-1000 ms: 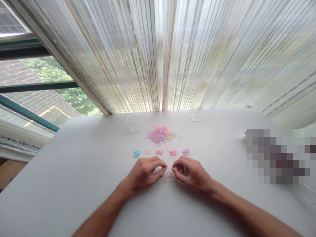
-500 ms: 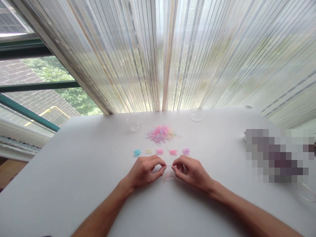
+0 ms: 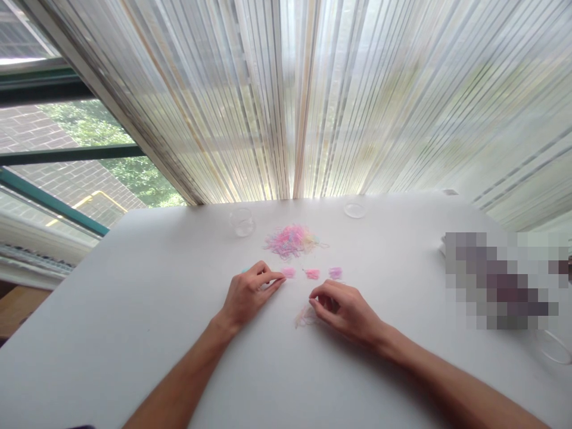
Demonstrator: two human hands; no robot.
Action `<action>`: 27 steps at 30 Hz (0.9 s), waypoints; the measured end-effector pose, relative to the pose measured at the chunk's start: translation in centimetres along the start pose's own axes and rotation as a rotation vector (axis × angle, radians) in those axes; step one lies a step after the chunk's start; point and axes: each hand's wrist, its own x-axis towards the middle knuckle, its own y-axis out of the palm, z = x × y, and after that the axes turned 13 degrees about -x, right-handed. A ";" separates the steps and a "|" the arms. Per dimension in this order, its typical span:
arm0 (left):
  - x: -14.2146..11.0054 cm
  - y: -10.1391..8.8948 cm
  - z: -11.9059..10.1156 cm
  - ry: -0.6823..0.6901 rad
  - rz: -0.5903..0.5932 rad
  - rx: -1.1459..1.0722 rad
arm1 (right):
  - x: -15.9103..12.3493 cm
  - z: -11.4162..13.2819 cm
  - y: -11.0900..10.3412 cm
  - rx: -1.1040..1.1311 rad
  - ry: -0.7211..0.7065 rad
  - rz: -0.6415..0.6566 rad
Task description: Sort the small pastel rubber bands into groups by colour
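Note:
My left hand [image 3: 251, 296] reaches to the near left edge of a small pink heap of rubber bands [image 3: 288, 273]. Its thumb and forefinger are pinched together, seemingly on a pale rubber band too small to see clearly. To the right, my right hand [image 3: 342, 307] hovers with thumb and forefinger tips together; anything between them is too small to make out. Loose pale rubber bands [image 3: 304, 318] lie partly under it. A coral heap [image 3: 312, 274] and a purple heap [image 3: 335, 273] sit in line. My left hand hides the yellow heap and most of the blue one.
A large mixed pile of coloured rubber bands [image 3: 290, 240] lies farther back. Behind it stand a clear round container [image 3: 242, 222] and a clear round lid [image 3: 354, 210]. A blurred-out object [image 3: 496, 286] and a white cable [image 3: 554, 348] are on the right of the white table [image 3: 134, 357].
The thin pink band stretched between both hands no longer spans them. My left hand has moved left and away to the pink heap, covering the yellow one. My right hand has barely moved.

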 end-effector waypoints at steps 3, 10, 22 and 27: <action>0.0 0.1 0.0 -0.004 -0.015 0.010 | 0.0 0.1 -0.1 0.000 -0.001 0.009; 0.3 0.0 -0.2 0.013 -0.041 0.000 | 0.1 0.1 -0.2 0.006 0.005 0.023; 0.2 0.9 -1.9 0.302 0.021 -0.203 | 0.1 0.0 0.1 -0.011 -0.010 -0.134; 0.2 1.1 -2.1 0.321 0.034 -0.203 | 0.2 0.0 -0.1 -0.019 -0.059 -0.151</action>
